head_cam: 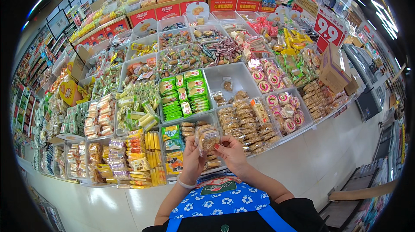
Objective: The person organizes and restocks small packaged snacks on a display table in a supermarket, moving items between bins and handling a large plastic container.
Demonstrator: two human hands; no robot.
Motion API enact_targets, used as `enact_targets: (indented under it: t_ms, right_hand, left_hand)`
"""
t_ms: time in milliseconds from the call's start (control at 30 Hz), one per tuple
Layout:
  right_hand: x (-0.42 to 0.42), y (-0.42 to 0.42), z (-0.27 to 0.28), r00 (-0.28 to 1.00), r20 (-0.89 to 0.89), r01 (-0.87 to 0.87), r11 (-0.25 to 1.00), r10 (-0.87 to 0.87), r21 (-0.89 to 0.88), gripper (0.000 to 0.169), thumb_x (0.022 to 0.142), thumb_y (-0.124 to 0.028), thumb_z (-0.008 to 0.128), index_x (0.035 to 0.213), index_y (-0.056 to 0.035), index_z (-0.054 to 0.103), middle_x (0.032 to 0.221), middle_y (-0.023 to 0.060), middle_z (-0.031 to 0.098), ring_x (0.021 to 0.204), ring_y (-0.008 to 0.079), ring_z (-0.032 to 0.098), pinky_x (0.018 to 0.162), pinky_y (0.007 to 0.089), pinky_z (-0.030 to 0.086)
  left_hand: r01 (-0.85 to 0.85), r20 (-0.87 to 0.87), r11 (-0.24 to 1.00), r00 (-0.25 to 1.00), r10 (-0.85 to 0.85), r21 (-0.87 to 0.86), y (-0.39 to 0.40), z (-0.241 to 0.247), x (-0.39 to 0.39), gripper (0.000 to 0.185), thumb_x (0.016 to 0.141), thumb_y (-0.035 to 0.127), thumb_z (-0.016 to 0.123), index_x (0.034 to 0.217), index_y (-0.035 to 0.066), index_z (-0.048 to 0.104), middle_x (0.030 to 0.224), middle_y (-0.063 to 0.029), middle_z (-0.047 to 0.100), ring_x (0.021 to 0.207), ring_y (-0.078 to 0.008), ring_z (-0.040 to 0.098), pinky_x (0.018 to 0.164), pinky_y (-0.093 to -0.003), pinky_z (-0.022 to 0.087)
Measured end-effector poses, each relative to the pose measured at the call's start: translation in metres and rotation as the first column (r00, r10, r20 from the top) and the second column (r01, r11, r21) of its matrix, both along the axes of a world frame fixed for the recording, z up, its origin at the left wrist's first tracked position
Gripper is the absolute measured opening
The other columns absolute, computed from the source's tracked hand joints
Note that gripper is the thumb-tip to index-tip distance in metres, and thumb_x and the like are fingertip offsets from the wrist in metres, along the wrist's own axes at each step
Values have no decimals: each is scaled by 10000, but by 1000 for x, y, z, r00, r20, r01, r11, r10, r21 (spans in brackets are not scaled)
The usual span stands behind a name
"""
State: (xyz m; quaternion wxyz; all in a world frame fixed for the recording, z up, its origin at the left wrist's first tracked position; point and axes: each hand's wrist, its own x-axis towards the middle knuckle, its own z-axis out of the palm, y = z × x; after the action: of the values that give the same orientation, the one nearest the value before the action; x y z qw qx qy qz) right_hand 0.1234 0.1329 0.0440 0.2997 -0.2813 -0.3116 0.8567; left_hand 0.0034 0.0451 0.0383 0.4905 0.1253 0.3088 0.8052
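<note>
Between both hands is a clear-wrapped pack of round grain biscuits point(209, 139), held above the front bin. My left hand point(192, 160), with a pale band at the wrist, grips its left edge. My right hand point(232, 154), its thumbnail painted red, pinches the right edge. Similar wrapped biscuits point(212, 163) lie in the bin below, partly hidden by the hands. Green and yellow packets point(174, 160) are to their left. In the bin to the right, wrapped grain biscuits point(246, 121) stand in rows, with a long wrapped pack point(260, 111) on top.
Green packets point(184, 94) fill a bin farther back. Beside it, a grey bin point(231, 73) holds a few packs. Pink-and-white round packs point(288, 110) lie to the right. A cardboard box point(335, 68) and a red price sign point(329, 29) stand at the display's right side.
</note>
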Motion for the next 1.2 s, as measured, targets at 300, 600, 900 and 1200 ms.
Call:
enact_targets:
  t_ms: [300,600,900,1200]
  right_hand:
    - [-1,3,5,999,47,-14,992,8,126,183,866,37,645,1009,-13,543,926,72,620,823,167,650,756,342,601]
    - [-14,5,2,1000,12,-8,982,6,187,355,842,38,675,1176,-6,562,1149,80,617,1047,138,594,886,271,508]
    - [-11,58,-30,772,616,-440,567,-157,697,381,743,-144,762,1094,-55,645,978,82,698,870,156,672,763,304,535]
    - [-17,39,-84,445,810,-889,-301,-383,346,244,702,-233,706,895,-83,692,851,111,669,838,294,650,712,416,525]
  left_hand:
    - [116,-58,990,992,-112,76,-11,32,-8,596,889,0,560,1429,58,314,1364,-102,492,1217,-203,529,1007,-316,442]
    - [47,4,986,999,-48,158,4,17,-9,496,938,57,562,1394,53,368,1359,-83,496,1247,-189,484,1083,-362,365]
    - [136,-718,736,-394,-574,-663,4,-57,-65,566,896,307,622,1410,161,436,1468,-75,407,1376,-351,317,1092,-499,308]
    - [-40,-354,607,-782,-514,-794,-17,-83,-60,510,902,357,554,1397,271,469,1495,-32,388,1432,-325,246,1085,-608,272]
